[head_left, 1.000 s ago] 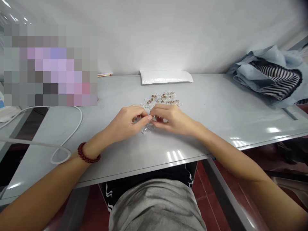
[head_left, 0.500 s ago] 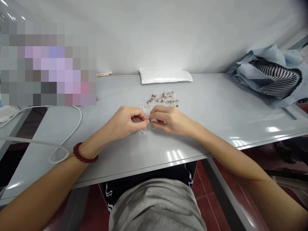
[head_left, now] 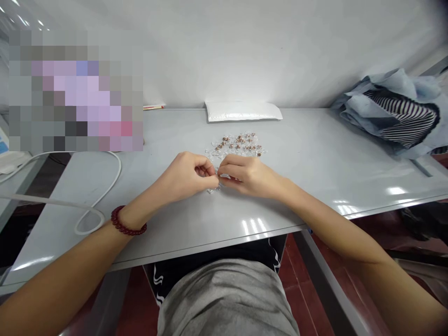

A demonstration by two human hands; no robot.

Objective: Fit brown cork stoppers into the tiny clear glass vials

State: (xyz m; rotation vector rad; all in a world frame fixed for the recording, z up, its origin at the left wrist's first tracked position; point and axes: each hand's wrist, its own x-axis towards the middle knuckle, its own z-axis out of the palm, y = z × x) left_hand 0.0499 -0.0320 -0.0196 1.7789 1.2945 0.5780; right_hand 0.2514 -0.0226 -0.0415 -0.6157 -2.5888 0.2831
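Note:
My left hand (head_left: 191,174) and my right hand (head_left: 243,175) meet fingertip to fingertip low over the table. Each is closed in a pinch, and whatever lies between the fingers is too small and hidden to name. Just beyond them spreads a loose pile of small brown beads or knobs (head_left: 240,142) among clear, shiny bits. More small clear pieces (head_left: 213,190) lie right under the fingertips, partly covered by my hands. A dark red beaded bracelet (head_left: 128,221) circles my left wrist.
A white padded packet (head_left: 243,112) lies along the wall at the back of the grey table (head_left: 210,238). Bundled blue cloth with a striped lining (head_left: 395,109) sits at the right. A white cable (head_left: 87,205) loops at the left, below a blurred-out patch.
The view has shifted slightly. My hands stay pinched together at the same spot, with only small finger movements; the left fingers sit a little differently.

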